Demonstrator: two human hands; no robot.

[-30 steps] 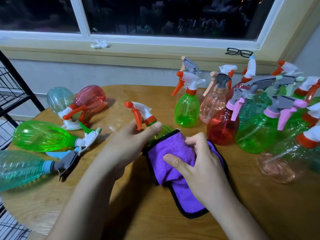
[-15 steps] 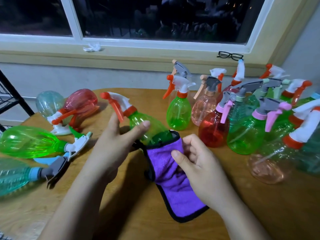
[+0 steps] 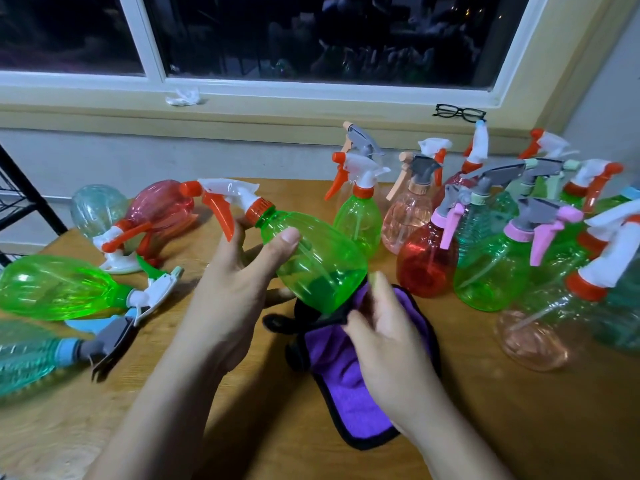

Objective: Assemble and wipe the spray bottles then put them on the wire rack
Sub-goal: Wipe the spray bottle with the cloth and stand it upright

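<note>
The wooden table [image 3: 242, 427] carries the whole job, with the black wire rack [image 3: 20, 202] only partly in view at the far left edge, well apart from the work. A crowd of standing bottles [image 3: 485, 244] fills the right and far side, and several lying bottles [image 3: 59, 289] rest on their sides at the left. The green bottle [image 3: 318, 261] being wiped is held tilted above the near middle of the table, its base down and to the right, its neck up and to the left. The purple cloth [image 3: 346, 393] hangs beneath that base and trails onto the table. The left hand [image 3: 228, 299] is curled round the bottle's shoulder, thumb on top and fingers beneath. The right hand [image 3: 391, 344] has its fingers bunched on the cloth at the base, though blur hides exactly how they lie. To wipe well, I judge the left hand should turn the bottle by the shoulder while the right cups the cloth round the body and works from base toward neck, so no strip is missed. The ribbed plastic looks thin and slick, so a firm hold matters. The trigger head [image 3: 225, 195] and its orange collar [image 3: 258, 209] need a pass too, and the collar deserves a check for tightness.
</note>
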